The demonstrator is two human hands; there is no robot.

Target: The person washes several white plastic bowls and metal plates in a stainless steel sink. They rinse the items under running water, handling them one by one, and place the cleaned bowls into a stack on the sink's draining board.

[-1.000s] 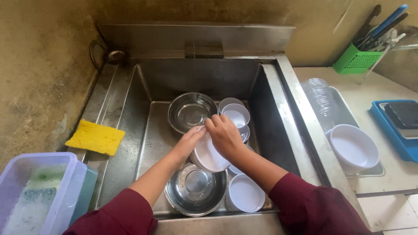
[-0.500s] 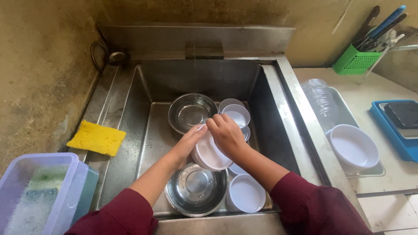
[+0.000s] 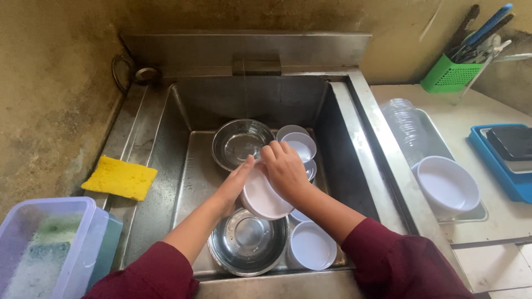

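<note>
Over the steel sink (image 3: pixel 183 144) both hands hold one small white bowl (image 3: pixel 261 199), tilted on its side. My left hand (image 3: pixel 235 185) supports its left rim from below. My right hand (image 3: pixel 285 169) lies across the bowl's upper right part, fingers curled over it. Beneath sits a steel bowl (image 3: pixel 248 241), with another steel bowl (image 3: pixel 238 143) farther back under a thin stream of water. Several small white bowls lie in the sink, one at the front (image 3: pixel 311 246) and others at the back (image 3: pixel 299 145).
A yellow sponge (image 3: pixel 120 178) lies on the left drainboard. A clear plastic tub (image 3: pixel 39 249) of soapy water with a sponge stands at front left. On the right counter a metal tray (image 3: pixel 432 133) holds clear plastic cups and a white bowl (image 3: pixel 446 185); green utensil basket (image 3: pixel 450 76), blue tray (image 3: pixel 501 160).
The white bowl has tilted and turned slightly between my hands; my right hand has shifted a little over it. Nothing else has moved.
</note>
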